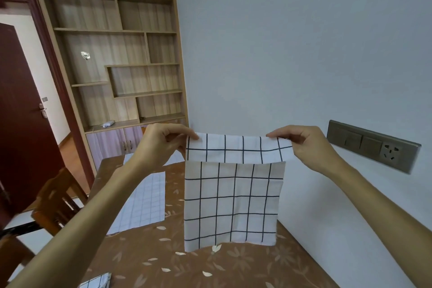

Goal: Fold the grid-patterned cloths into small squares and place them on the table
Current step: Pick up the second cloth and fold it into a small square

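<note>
Thumb and fingertips (193,136) of the left hand (163,145) pinch the upper left corner of a grid-patterned cloth (231,203). The right hand (306,145) pinches the upper right corner the same way, fingers curled onto the fabric. The held edge runs level from left to right between the two hands, so neither is the nearer one. A short flap is turned over along that edge, and the rest hangs straight down from the fingers. Its bottom hem sits just over the brown flowered table (152,252); whether it touches, I cannot tell. The next fold likely turns on that drop: lowering it to lie flat. A second gridded cloth (145,201) lies spread to the left, and a folded cloth (98,282) rests at the near edge.
</note>
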A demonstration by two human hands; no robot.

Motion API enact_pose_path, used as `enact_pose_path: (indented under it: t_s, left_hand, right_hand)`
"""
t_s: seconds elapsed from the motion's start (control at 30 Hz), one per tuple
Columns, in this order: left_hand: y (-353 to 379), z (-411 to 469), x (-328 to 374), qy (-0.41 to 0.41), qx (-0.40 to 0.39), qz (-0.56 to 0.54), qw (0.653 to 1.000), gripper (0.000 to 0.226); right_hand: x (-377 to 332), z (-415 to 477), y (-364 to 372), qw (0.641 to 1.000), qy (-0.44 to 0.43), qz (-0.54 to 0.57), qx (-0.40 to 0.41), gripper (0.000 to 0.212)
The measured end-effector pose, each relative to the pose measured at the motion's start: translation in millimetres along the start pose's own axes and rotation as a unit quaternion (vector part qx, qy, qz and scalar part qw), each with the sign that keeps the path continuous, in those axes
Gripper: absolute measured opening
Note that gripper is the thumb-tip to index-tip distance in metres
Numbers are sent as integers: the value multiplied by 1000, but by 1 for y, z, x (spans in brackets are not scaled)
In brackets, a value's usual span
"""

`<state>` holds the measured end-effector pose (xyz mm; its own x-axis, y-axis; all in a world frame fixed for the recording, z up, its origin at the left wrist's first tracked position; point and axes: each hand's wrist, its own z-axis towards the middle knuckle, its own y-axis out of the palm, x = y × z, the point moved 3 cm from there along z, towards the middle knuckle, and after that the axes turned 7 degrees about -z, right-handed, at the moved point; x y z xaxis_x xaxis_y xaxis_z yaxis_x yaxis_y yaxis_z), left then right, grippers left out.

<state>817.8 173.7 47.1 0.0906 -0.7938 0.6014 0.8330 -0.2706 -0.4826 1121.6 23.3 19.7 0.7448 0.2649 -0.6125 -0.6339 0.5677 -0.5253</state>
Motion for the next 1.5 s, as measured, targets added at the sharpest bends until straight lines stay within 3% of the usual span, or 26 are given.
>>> enact_pose_path:
  t_s: [0.13, 0.3, 0.37, 0.53, 0.6, 0.67, 0.9, 1.1, 1.2, 1.3, 1.5]
  left_hand:
    - [-4, -3, -3, -11, -3, 8, 1000, 26]
    - [-5, -5, -2, -40, 31, -23, 998, 20]
    - [-4, -6, 2, -34, 33, -42, 998, 10]
    - [-3, -4, 0, -38, 52, -97, 993, 26]
    - [-3, -3, -1, -41, 58, -133, 989, 32]
    - [-2, -2, 0, -43, 58, -164, 984, 38]
    - [-1, 3, 3, -56, 70, -205, 975, 28]
    - [-1, 2, 1, -45, 57, -169, 983, 13]
    - [5, 0, -1, -56, 44, -164, 984, 4]
    - [11, -1, -1, -46, 63, -170, 982, 1]
    - [14, 0, -2, -30, 52, -166, 984, 2]
  right_hand:
    - [-2, -3, -3, 1000, 20, 9, -8, 44]
    - [-7, -5, -5, 998, 18, -57, -8, 54]
    - [-8, -6, -6, 999, 16, -41, -13, 48]
    - [-17, -6, -5, 997, 30, 64, 22, 14]
    - [-17, -6, -2, 994, 52, 96, 11, 45]
    - [-16, -7, 2, 992, 74, 102, -11, 59]
    - [-14, -13, 16, 985, 108, 94, -97, 31]
    - [-16, -9, 15, 983, 116, 140, -30, 5]
    - [-17, -7, 12, 973, 122, 195, 20, 18]
    - [-16, -12, 20, 961, 151, 230, 0, 44]
    - [-9, -21, 33, 959, 170, 226, -29, 27]
